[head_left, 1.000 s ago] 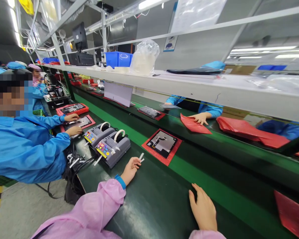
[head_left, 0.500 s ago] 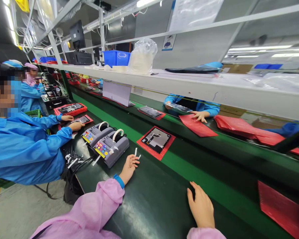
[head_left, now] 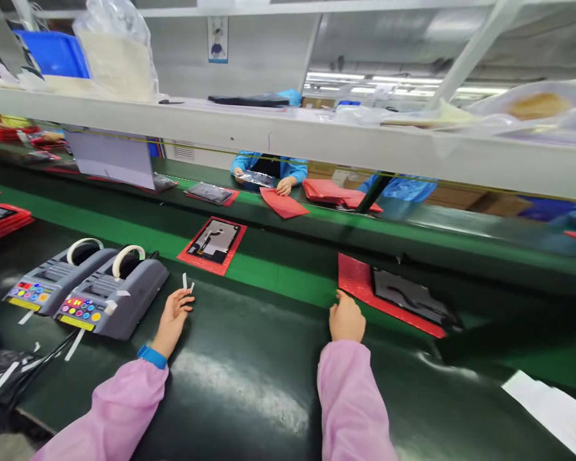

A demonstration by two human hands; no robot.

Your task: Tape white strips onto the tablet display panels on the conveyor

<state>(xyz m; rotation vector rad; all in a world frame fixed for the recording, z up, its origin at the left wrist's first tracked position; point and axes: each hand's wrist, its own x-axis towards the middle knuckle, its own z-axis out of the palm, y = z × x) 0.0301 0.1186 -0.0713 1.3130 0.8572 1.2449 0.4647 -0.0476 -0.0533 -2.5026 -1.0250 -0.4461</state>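
My left hand (head_left: 175, 312), a blue band at its wrist, is raised over the dark table with its fingers curled. Short white tape strips (head_left: 185, 282) stick up from its fingertips. My right hand (head_left: 347, 317) has its fingers bent, with their tips at the near-left corner of a red bubble sheet (head_left: 354, 275). Whether they grip that corner is hidden. A flat black panel (head_left: 409, 293) lies on this sheet. Between my hands, farther back, a grey-and-black panel (head_left: 216, 239) rests on another red bubble sheet (head_left: 186, 253) on the green belt.
Two grey tape dispensers (head_left: 118, 294) stand at the left, with cables beside them. A white shelf (head_left: 269, 128) spans the line overhead. Across the belt, a co-worker's hand (head_left: 286, 186) touches a red sheet (head_left: 283, 203). White paper (head_left: 547, 406) lies at the lower right.
My view has swung to the right. My right hand has gone from spread fingers to bent ones and now reaches the red sheet with the black panel. The left hand still carries the tape strips.
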